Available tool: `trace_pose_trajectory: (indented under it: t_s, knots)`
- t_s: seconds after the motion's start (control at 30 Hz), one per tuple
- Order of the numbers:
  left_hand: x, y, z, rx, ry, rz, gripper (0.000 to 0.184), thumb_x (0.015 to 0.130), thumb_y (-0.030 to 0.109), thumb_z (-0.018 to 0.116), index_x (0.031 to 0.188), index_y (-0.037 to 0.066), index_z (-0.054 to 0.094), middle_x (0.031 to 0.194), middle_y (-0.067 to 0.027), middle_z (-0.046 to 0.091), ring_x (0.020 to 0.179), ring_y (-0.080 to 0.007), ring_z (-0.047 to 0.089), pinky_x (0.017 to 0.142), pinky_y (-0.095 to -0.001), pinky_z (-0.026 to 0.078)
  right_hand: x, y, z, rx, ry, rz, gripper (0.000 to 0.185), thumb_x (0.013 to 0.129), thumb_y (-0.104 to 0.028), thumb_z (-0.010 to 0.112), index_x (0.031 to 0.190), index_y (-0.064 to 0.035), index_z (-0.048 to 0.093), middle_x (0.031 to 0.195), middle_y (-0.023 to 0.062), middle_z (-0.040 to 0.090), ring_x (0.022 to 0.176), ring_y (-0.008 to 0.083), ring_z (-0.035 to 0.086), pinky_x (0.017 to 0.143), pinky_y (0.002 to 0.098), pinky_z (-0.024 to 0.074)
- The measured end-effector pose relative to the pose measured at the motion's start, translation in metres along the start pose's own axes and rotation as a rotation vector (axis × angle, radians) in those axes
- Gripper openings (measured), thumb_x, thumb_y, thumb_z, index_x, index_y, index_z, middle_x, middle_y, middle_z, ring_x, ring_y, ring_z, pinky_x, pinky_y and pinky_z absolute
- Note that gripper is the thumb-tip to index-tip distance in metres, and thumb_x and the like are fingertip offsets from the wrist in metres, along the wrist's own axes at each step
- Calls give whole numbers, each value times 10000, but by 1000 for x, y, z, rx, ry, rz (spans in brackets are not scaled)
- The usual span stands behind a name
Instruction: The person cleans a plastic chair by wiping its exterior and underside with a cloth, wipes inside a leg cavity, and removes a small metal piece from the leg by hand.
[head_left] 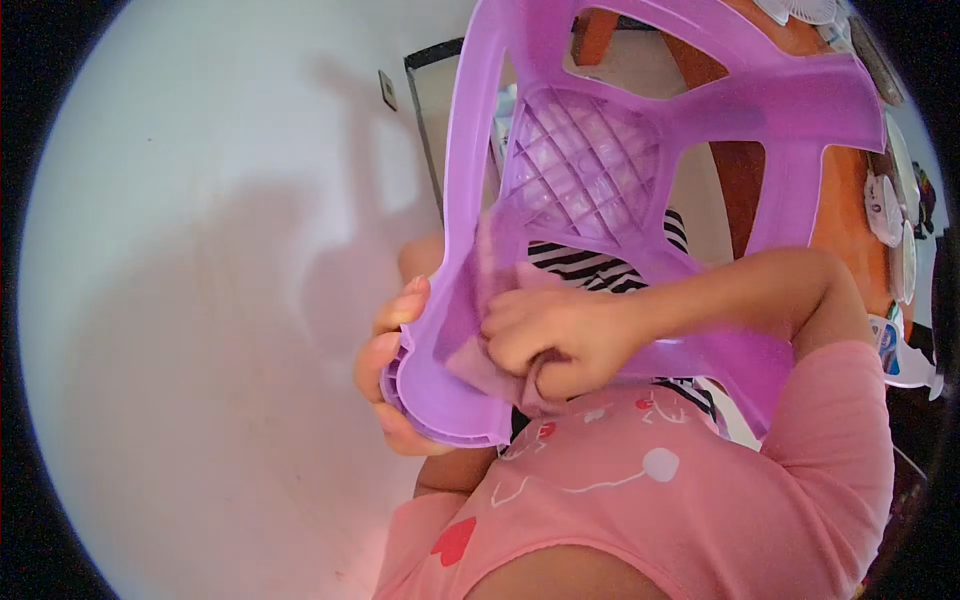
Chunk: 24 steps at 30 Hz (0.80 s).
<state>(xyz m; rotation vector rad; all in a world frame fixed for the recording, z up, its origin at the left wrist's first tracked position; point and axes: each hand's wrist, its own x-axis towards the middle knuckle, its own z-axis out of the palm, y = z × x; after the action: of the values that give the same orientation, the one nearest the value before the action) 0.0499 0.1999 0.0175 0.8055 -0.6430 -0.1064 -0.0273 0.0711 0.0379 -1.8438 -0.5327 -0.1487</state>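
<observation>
A purple plastic stool (690,120) with a lattice panel is tipped in front of me, its legs splayed and its upper end cut off by the frame. My left hand (390,355) is wrapped round the rounded end of the nearest leg, fingers curled over the outer rim and the thumb side partly hidden. Bunched in my right hand (560,335) is a pink cloth (480,370), pressed against the inner face of that same leg. Slight blur shows around the cloth and the right hand. Black-and-white striped fabric (580,265) shows through the gap behind the stool.
A pale wall (200,300) fills the left side, with a small dark-framed plate (388,90) on it. Along the right runs an orange-brown wooden surface (845,200). White containers (884,210) and a white item with a blue label (888,345) are at its far edge.
</observation>
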Motion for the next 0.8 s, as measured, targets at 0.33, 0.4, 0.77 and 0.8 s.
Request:
trace_pose_trajectory:
  t_s: [0.33,0.4,0.77,0.8]
  knots:
    - [3,-14,11,-45,125,192,497,889,449,210,1136,87,445,1032,-234,516,969,-345,495,903,-479,381,-4,36,-1,308,-10,245,129,671,-24,522,794,-13,481,790,103,486,762,215,501,661,321,407]
    - [5,-14,15,-29,119,196,496,889,448,212,1136,87,445,1035,-234,515,967,-346,495,901,-480,381,6,22,-6,413,-86,206,123,681,-23,521,797,-15,480,812,93,492,771,199,501,669,316,409]
    - [13,-19,30,-8,133,263,494,885,448,218,1137,89,446,1053,-232,506,953,-350,494,889,-484,385,2,31,-8,503,-97,181,210,681,-5,568,879,-15,499,852,59,494,802,137,485,691,278,408]
    - [13,-19,32,-14,134,275,494,885,447,219,1137,89,446,1054,-232,506,951,-350,494,888,-484,385,-2,35,-10,451,-92,196,218,681,-10,574,886,-16,500,858,59,498,803,136,484,694,277,408]
